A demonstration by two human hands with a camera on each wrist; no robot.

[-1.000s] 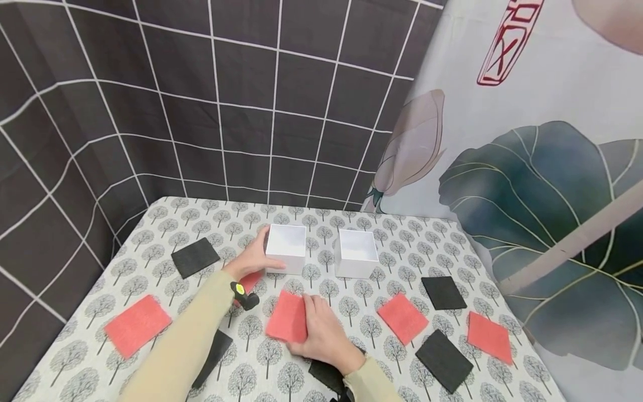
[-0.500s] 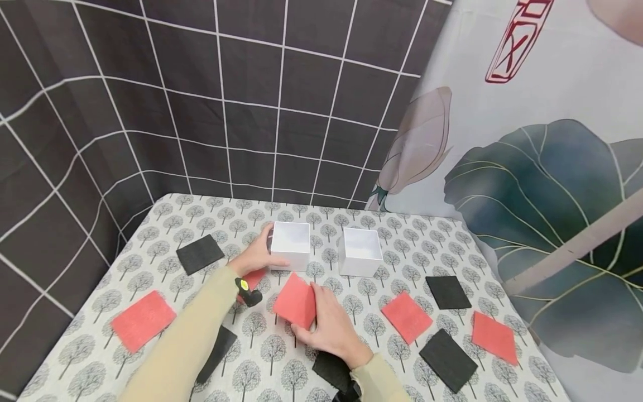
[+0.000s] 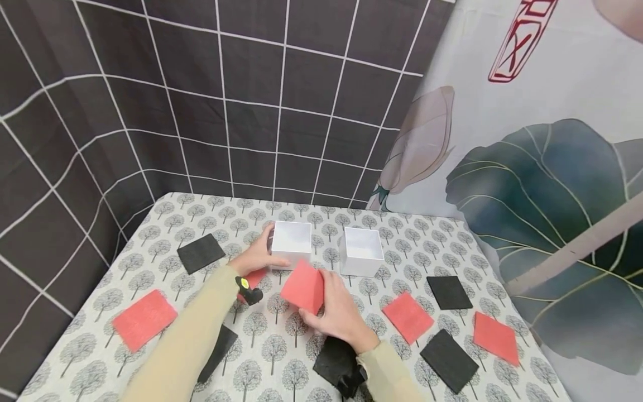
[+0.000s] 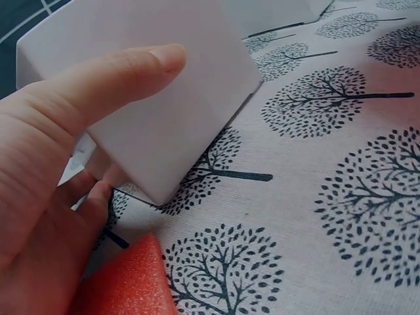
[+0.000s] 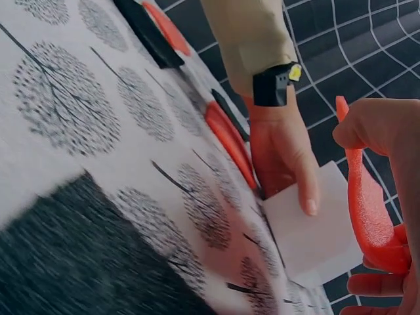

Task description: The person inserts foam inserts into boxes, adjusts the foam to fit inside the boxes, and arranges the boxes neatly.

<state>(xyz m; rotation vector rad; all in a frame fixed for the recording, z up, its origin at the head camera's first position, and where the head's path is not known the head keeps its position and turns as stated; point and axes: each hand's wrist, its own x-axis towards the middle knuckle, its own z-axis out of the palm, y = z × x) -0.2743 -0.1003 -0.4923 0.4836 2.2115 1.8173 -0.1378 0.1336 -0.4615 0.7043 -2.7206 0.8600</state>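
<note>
My left hand [image 3: 255, 254] grips a white open-topped box [image 4: 177, 125], its thumb across the front wall and its fingers around the left side. A bent sheet of red foam [image 3: 303, 286] is pinched in my right hand [image 3: 339, 312], raised above the table close in front of that box. In the right wrist view the red foam curves between thumb and fingers. To the right stands a second white box [image 3: 363, 267], touched by neither hand. Another red foam sheet [image 3: 256, 277] lies partly hidden under my left wrist.
On the tree-print cloth [image 3: 273, 340] lie black sheets at the left [image 3: 201, 254], beneath the right wrist [image 3: 331, 357] and at the right [image 3: 449, 360]. Red sheets lie at the left [image 3: 144, 320] and right [image 3: 408, 317]. A dark grid curtain [image 3: 251, 128] hangs behind.
My right hand has carried the red foam sheet forward and slightly right, toward the held box, and the sheet has become more bent. The left hand keeps its grip on the box.
</note>
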